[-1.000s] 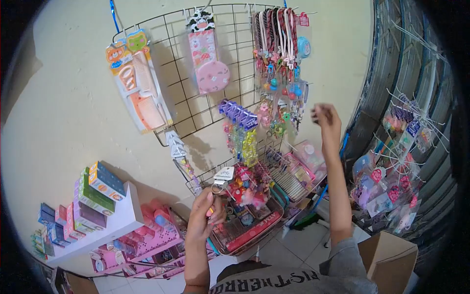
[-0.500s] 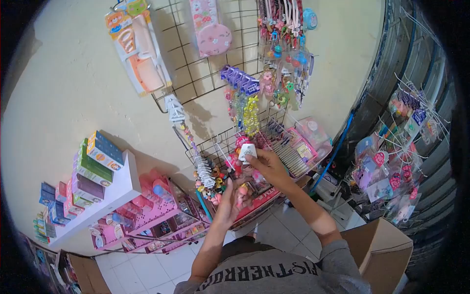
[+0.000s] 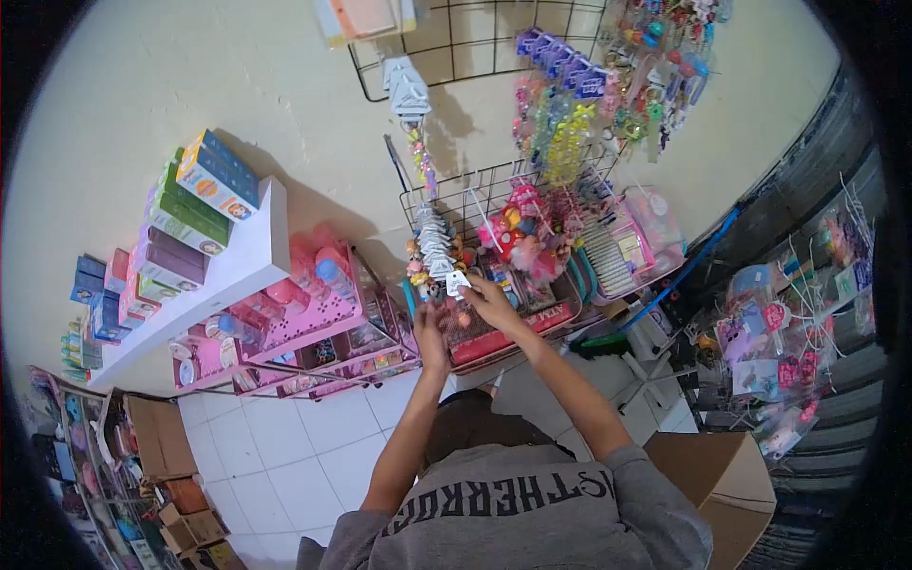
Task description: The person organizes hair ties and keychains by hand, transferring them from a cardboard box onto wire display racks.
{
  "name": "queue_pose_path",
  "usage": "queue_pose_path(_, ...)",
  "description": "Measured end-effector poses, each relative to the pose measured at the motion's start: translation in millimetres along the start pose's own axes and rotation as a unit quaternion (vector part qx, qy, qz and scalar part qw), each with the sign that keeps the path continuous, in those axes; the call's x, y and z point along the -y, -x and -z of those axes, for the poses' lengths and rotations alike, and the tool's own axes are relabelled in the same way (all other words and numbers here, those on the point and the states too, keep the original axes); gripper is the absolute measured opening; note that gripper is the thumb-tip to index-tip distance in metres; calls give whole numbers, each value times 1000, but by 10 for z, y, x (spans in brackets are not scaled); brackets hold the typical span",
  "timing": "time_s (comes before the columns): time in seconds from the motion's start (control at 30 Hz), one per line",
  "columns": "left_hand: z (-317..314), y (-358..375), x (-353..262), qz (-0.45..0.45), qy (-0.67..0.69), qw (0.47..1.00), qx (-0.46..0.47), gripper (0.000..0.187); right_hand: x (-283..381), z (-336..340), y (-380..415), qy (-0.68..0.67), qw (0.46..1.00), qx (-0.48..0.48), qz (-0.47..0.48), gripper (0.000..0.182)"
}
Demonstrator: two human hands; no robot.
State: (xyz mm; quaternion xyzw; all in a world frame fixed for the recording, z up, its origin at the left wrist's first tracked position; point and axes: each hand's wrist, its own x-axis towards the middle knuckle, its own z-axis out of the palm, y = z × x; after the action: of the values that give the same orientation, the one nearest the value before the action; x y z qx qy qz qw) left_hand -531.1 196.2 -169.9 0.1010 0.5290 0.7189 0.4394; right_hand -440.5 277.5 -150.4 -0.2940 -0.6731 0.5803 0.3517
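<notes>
My right hand [image 3: 491, 302] pinches a small white tag [image 3: 457, 283] at the front of a row of grey-white tags [image 3: 434, 242] with small figures hanging from them. My left hand [image 3: 430, 340] is raised just left of the tag, its fingers pointing up beside the lowest figures. Whether it touches them is too small to tell. A pinkish charm [image 3: 464, 319] hangs between my hands, below the white tag. Behind is the wire rack [image 3: 465, 195], with red and pink plush charms [image 3: 532, 242] to the right.
A white shelf [image 3: 271, 228] with boxes and a pink rack [image 3: 313, 328] stand at left. Purple-tagged beads [image 3: 565, 66] hang above. Bagged goods [image 3: 760, 332] hang at right, over an open cardboard box [image 3: 727, 484]. A red-edged basket [image 3: 513, 334] is below my hands.
The view has shifted, so the rack appears lower and the wall goods higher. My right hand has brought the white tag from the pink charms over to the row of grey-white tags.
</notes>
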Motion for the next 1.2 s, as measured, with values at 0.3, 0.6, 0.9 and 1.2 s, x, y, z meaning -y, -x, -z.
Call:
queue_pose_path(0.3,-106,-264,-263,-92,-56,994,30,27,-276,-196,-309,87,994,-56,41,25)
queue_pose_path(0.6,-415,409,61,-275,-199,940,9,22,224,486,-84,398,913,87,-9,36)
queue_pose_path(0.9,-1610,1508,468,-338,-105,805,477,25,2855,1647,2446,430,887,-62,-158,28)
queue_pose_path(1.2,-2953,4660,4,-379,14,309,872,12,2863,900,5667,281,660,-578,-389,24)
